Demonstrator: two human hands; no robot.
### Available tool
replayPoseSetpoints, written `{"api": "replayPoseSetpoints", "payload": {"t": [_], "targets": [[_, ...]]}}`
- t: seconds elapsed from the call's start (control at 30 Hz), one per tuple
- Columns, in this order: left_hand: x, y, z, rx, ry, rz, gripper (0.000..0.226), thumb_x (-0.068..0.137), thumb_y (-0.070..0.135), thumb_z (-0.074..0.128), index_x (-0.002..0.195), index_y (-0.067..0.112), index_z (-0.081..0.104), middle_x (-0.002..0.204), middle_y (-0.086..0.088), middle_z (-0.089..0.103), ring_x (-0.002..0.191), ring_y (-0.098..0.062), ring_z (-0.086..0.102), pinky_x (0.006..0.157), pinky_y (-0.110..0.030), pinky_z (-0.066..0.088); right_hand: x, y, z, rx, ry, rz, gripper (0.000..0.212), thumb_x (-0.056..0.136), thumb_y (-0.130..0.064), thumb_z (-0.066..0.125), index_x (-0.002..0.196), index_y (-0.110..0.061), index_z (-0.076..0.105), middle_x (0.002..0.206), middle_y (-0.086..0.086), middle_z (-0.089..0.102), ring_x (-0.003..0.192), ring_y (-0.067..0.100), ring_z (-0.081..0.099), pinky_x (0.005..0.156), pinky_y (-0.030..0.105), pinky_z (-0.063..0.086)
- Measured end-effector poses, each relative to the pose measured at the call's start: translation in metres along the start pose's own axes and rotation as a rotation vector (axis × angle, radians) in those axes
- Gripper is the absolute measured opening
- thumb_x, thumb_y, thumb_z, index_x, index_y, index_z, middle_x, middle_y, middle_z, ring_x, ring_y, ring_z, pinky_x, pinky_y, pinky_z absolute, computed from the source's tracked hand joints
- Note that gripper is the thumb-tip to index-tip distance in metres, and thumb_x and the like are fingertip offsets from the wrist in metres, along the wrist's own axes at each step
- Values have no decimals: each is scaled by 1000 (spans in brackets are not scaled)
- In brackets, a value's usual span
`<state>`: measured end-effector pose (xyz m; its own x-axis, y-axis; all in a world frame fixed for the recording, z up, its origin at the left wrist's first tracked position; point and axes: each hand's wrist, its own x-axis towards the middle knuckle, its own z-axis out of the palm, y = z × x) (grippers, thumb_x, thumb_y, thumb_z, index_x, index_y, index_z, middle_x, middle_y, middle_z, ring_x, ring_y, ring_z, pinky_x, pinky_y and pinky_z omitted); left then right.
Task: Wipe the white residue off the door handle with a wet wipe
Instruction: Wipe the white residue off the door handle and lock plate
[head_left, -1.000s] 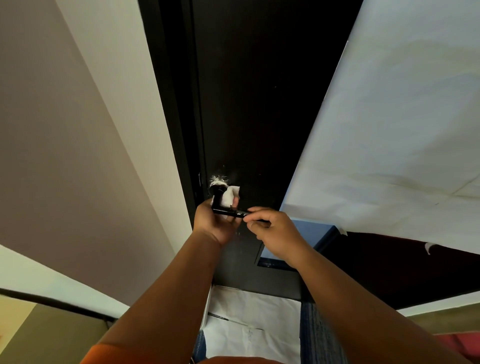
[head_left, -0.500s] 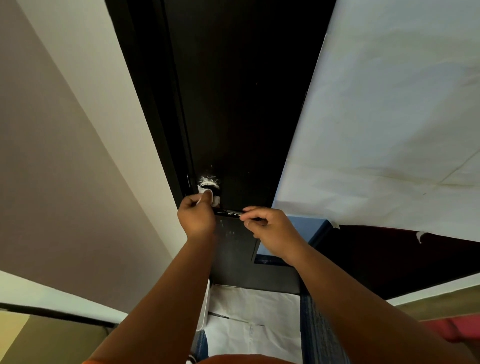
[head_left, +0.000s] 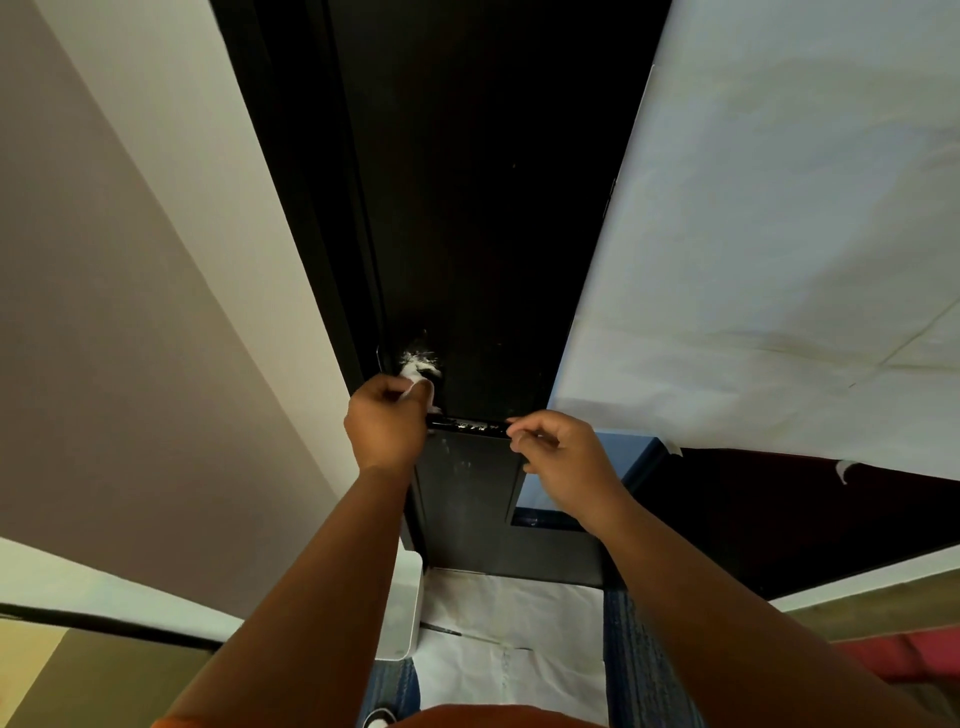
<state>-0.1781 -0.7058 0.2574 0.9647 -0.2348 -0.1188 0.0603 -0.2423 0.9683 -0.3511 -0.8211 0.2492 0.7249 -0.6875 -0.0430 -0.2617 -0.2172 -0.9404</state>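
My feed: left grip (head_left: 387, 423) curled round one wet wipe (head_left: 415, 385), right grip (head_left: 558, 457) probably pinching one door handle (head_left: 470, 425), one residue patch (head_left: 418, 359).

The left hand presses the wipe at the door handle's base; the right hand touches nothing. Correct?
No: in the head view the right hand pinches the free end of the door handle. The left hand does hold the wipe.

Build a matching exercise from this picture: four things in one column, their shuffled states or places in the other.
1 left hand
2 right hand
3 residue
4 handle

A pinches the handle's end
B white, just above the wipe
C grips the wipe
D dark bar between the hands

Pairs: 1-C, 2-A, 3-B, 4-D
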Motion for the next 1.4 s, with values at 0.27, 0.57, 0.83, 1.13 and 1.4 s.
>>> {"api": "replayPoseSetpoints", "payload": {"t": [0.27,0.57,0.83,1.13,1.4], "targets": [[-1,5,0,-1083,-343,-770,27,104,10,47,93,-6,67,86,-11,64,68,-13,68,66,-18,60,-7,-5,4,62,22,60,15,96,-16,63,101,-26,74,100,-12,72,94,8,69,81,38,62],[-14,2,-8,-89,-37,-24,9,89,24,75,82,18,77,82,3,75,84,-13,70,72,-22,51,-13,-4,9,158,60,96,17,100,-13,56,101,-22,71,102,-3,72,94,11,72,80,38,63],[-40,-33,-39,-100,-89,-60,18,92,16,72,74,17,75,70,3,72,69,-15,67,67,-28,55,-16,3,13,185,79,106,19,100,-11,55,97,-21,70,103,-3,72,92,12,73,77,40,63],[-63,-48,-34,202,-698,-135,17,97,15,66,105,16,80,94,-5,74,78,-11,67,58,-13,50,-33,19,22,28,-161,233,40,92,-22,71,130,-31,64,126,-13,63,110,8,63,88,34,60],[-64,-36,-20,-70,-641,-238,23,89,2,73,112,9,72,106,-15,75,90,-22,76,76,-31,63,-42,11,19,55,-169,246,26,87,-16,76,109,-27,69,103,-4,72,92,16,72,75,37,64]]}}
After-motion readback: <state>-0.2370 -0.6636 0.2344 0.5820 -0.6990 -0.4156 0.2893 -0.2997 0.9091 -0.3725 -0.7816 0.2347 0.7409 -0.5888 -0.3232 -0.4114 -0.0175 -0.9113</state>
